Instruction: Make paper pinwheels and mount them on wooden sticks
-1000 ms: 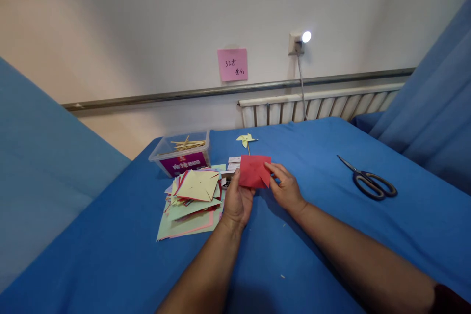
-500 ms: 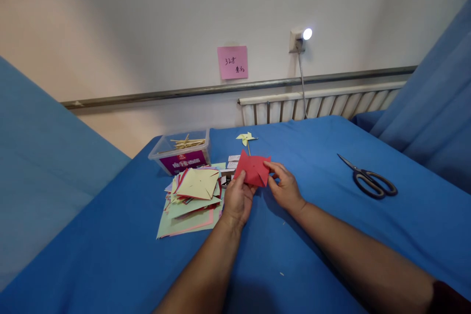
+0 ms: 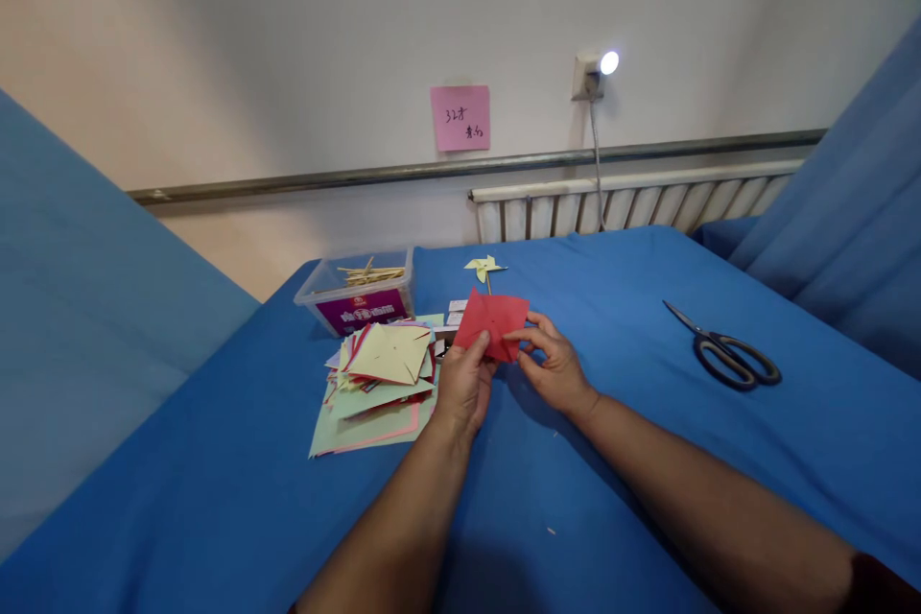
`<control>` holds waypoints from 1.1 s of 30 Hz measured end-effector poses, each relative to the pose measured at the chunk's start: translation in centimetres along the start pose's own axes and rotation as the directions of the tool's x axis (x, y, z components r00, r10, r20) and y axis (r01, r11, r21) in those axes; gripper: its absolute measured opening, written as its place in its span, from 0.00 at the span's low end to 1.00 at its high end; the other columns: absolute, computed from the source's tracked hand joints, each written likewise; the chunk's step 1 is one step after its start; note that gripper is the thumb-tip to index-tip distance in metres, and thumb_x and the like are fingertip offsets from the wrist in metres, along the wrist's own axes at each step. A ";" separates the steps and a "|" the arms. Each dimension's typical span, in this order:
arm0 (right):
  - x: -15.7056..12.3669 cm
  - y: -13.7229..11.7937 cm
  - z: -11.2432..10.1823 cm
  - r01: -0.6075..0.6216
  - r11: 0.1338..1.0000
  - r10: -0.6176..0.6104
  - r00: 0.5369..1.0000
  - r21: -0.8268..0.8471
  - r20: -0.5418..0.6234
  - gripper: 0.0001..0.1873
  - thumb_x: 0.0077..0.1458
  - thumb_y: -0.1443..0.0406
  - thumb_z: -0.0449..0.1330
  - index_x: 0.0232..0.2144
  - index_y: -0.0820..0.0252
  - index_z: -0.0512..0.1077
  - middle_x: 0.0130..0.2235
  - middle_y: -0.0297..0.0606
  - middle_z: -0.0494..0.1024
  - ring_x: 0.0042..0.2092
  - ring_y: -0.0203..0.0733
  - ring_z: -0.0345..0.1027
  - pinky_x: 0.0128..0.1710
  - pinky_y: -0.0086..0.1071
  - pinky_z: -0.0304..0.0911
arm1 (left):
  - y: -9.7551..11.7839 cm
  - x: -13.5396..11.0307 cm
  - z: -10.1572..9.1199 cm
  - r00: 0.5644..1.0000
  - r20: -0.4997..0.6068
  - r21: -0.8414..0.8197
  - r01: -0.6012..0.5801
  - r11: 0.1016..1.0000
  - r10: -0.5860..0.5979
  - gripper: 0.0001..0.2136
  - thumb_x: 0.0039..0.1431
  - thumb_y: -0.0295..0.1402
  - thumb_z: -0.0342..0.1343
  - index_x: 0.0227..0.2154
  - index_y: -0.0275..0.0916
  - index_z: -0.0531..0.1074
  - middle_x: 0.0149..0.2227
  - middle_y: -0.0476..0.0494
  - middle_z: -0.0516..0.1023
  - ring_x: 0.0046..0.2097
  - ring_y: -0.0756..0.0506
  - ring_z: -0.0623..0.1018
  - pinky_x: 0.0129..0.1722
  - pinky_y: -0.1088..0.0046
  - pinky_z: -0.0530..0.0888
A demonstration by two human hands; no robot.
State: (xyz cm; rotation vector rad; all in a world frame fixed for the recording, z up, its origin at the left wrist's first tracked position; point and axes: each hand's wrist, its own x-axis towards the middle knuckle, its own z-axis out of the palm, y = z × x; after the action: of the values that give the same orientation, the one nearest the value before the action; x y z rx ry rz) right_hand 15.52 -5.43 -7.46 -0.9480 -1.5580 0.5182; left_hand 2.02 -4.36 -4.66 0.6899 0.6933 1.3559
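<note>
The left hand pinches a slit red paper, thumb uppermost, above the bench; the right hand touches its right side, whether gripping cannot be told. The sheet is probably light, foldable and easily torn at the slits; best held near centre or corner. Beyond, the box's purple label bears white characters, too blurred to read; the pink note shows "32", then uncertain handwriting.

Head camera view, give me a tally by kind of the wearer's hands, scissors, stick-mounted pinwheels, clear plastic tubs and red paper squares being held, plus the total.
Left hand and right hand: 2
Scissors: 1 pair
Pale yellow pinwheel: 1
Clear plastic tub: 1
Red paper square: 1
Total: 6
</note>
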 end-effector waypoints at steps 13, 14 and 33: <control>0.7 0.0 -0.8 -0.036 0.999 0.035 0.998 -0.029 -0.055 0.04 0.53 0.64 0.61 0.32 0.53 0.77 0.59 0.39 0.64 0.61 0.46 0.58 0.61 0.44 0.53 | -0.2 0.1 -0.1 0.998 -0.053 0.069 0.032 0.997 -0.028 0.13 0.44 0.32 0.67 0.35 0.35 0.78 0.36 0.41 0.82 0.36 0.46 0.79 0.38 0.71 0.72; 0.7 0.0 -0.8 -0.049 0.998 0.048 0.998 -0.029 -0.049 0.03 0.53 0.64 0.61 0.31 0.54 0.76 0.58 0.40 0.65 0.60 0.46 0.59 0.61 0.44 0.54 | -0.3 0.1 -0.1 0.998 -0.049 0.075 0.042 0.996 -0.039 0.13 0.44 0.32 0.66 0.35 0.35 0.78 0.36 0.40 0.82 0.36 0.46 0.79 0.38 0.71 0.72; 1.0 0.9 -0.5 -0.215 0.975 0.221 0.965 0.055 -0.138 0.11 0.50 0.59 0.63 0.22 0.57 0.70 0.44 0.43 0.74 0.50 0.46 0.68 0.53 0.42 0.60 | -1.2 -0.4 0.2 0.991 -0.002 0.145 0.130 0.981 -0.131 0.16 0.45 0.34 0.67 0.38 0.35 0.78 0.38 0.40 0.81 0.37 0.45 0.78 0.39 0.71 0.71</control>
State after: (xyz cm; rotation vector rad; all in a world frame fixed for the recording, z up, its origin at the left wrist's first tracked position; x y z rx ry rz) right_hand 16.25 -4.21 -7.50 -1.1092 -1.3169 0.6193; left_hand 2.88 -4.85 -5.49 0.7518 0.8230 1.1897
